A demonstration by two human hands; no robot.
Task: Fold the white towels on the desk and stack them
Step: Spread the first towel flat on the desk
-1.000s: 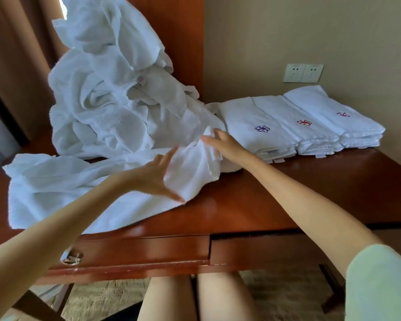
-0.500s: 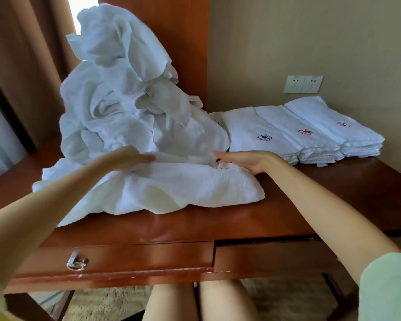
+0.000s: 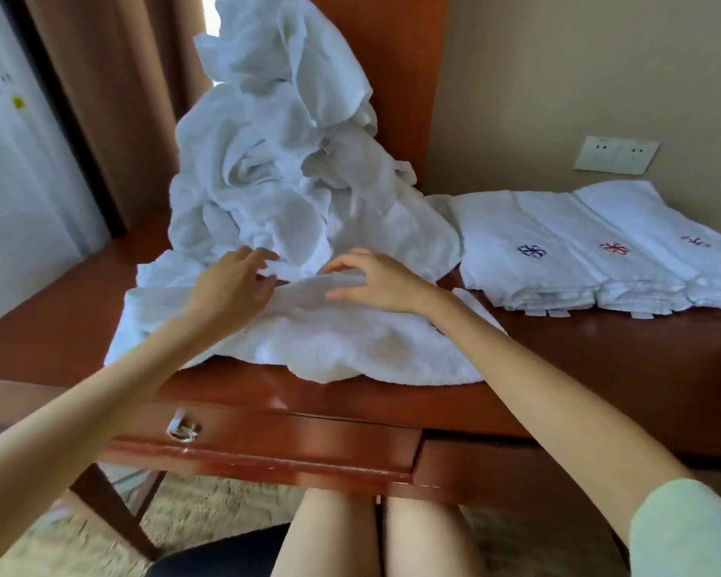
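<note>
Both left hand [image 3: 235, 285] and right hand [image 3: 377, 285] touch the towel [image 3: 350, 351] near desk's [image 3: 608, 360] edge.

Perhaps three towel stacks [image 3: 600, 231], two hands [image 3: 234, 289]

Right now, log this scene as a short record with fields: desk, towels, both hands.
Desk: red-brown wood, drawer below
Front towel: rumpled, at the near edge
Left hand: on its far fold, grip unclear
Right hand: on the same fold, grip unclear
Unfolded pile: heaped behind the front towel
Folded towels: overlapping row at right, embroidered marks up
</note>
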